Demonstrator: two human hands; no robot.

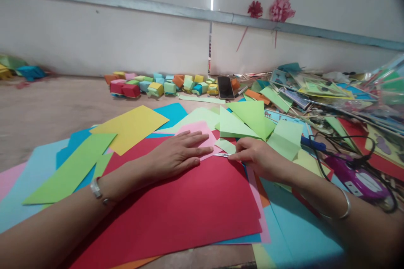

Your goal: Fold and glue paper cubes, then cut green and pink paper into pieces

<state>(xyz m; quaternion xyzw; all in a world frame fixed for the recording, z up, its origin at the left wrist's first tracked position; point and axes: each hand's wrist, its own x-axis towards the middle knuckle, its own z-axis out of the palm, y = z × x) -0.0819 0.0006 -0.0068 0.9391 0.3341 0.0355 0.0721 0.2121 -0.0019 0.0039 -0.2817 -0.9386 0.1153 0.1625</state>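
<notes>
My left hand [181,153] lies flat with its fingers spread, pressing a pink sheet of paper [199,129] onto a large red sheet [202,206]. Just right of it, my right hand [254,155] is closed around a small tool with a thin silvery blade [221,155]. The blade points left, at the lower edge of the pink paper; its handle is hidden in my fist. A small pale green piece of paper [226,146] lies just above the blade. Folded light green sheets [241,122] rest beyond my right hand.
Coloured sheets, including a yellow one [132,126], spread to the left. Small folded-paper blocks [156,89] line the back beside a phone [225,88]. At right lie a purple device [360,178], a black cable [372,147] and a craft pile [315,84]. A white wall [126,35] stands behind.
</notes>
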